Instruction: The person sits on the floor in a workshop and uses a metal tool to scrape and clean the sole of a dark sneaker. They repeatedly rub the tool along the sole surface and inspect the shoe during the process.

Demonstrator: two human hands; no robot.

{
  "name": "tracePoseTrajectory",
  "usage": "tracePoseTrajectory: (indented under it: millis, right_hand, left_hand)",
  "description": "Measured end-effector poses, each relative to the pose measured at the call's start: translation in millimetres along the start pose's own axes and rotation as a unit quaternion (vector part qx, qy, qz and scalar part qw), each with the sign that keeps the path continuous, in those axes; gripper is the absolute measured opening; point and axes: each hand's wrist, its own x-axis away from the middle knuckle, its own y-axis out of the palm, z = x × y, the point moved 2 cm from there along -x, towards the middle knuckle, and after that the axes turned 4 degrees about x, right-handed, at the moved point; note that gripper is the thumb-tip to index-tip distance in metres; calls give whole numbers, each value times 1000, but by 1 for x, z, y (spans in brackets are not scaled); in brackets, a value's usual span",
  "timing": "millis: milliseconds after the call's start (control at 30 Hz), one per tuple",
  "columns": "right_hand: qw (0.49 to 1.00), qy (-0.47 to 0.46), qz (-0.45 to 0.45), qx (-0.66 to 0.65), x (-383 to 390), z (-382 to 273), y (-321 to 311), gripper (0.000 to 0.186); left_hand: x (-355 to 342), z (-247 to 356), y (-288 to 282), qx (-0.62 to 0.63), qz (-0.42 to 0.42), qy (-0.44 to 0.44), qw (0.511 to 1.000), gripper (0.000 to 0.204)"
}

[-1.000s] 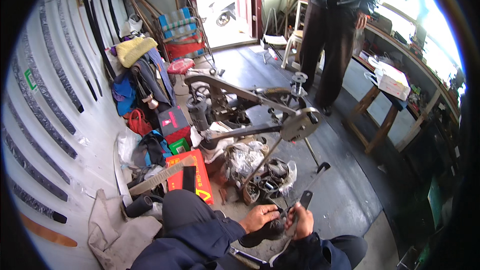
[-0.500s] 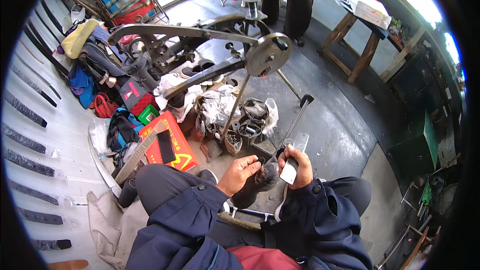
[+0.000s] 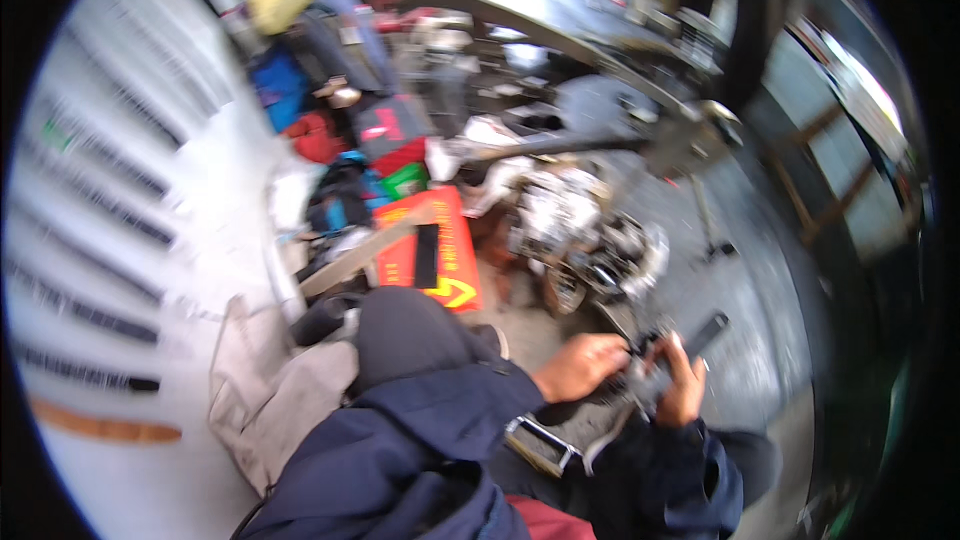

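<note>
Between the person's knees, toward the lower right of the view, two bare hands work close together. The left hand [image 3: 585, 365] comes from the left, and its thumb and fingers are pressed together on a black item [image 3: 641, 343], which is too blurred to name more exactly. This item is just between the two hands, above the floor. The right hand [image 3: 682, 380] has its fingers closed around a flat dark tool [image 3: 710, 333], whose free end points up and to the right, away from the left hand. Below the hands there is a silver metal frame [image 3: 545, 445].

Beyond them stands a group of containers with crumpled clear plastic [image 3: 563, 198] and small parts. To the left lies a red box [image 3: 458, 240] with yellow print; a black rectangular object [image 3: 426, 255] and a long tan strip [image 3: 365, 252] rest across it. Farther back is a metal machine with a round disc [image 3: 690, 143]. A beige cloth [image 3: 268, 370] lies beside the left knee.
</note>
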Motion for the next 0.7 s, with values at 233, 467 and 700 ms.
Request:
tracePoseTrajectory:
  millis: [233,467,700]
  right_hand:
    - [997,6,-71,39,3,4,4,18]
    - [992,91,-80,-45,-1,-1,1,21]
    - [999,-30,-9,38,0,6,0,39]
  left_hand:
    - [5,12,-6,-74,-4,14,997,25]
    - [7,11,-9,-65,3,21,998,24]
    - [6,5,-8,27,-20,34,999,26]
